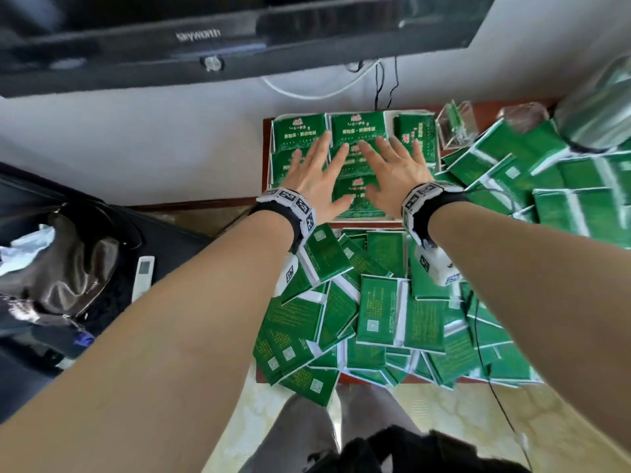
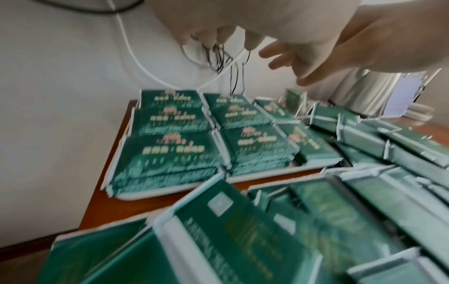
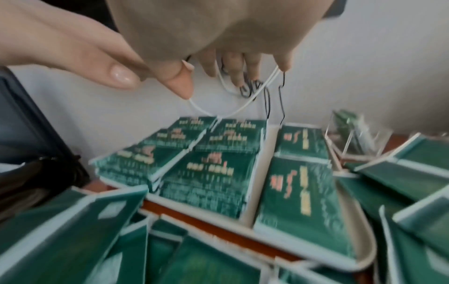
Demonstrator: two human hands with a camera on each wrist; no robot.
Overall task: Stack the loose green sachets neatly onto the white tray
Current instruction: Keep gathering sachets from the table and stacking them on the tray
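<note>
Green sachets stand in neat stacks [image 1: 300, 131] [image 2: 170, 151] [image 3: 209, 173] on the white tray [image 1: 367, 218] [image 2: 255, 177] [image 3: 364, 255] at the back of the red-brown table. My left hand [image 1: 314, 169] [image 2: 218, 28] and right hand [image 1: 389, 165] [image 3: 218, 57] hover side by side just above the stacks, fingers spread and straight, holding nothing. Both wrist views show the fingers well clear of the sachets. A big heap of loose green sachets [image 1: 375, 308] [image 2: 243, 230] [image 3: 73, 240] lies in front of the tray and to its right.
A clear plastic box [image 1: 456, 126] and a shiny silver bag [image 1: 594, 100] sit at the back right. Cables [image 1: 382, 80] hang on the white wall under a black TV [image 1: 205, 35]. Left of the table are a black bag [image 1: 68, 261] and a white remote [image 1: 143, 271].
</note>
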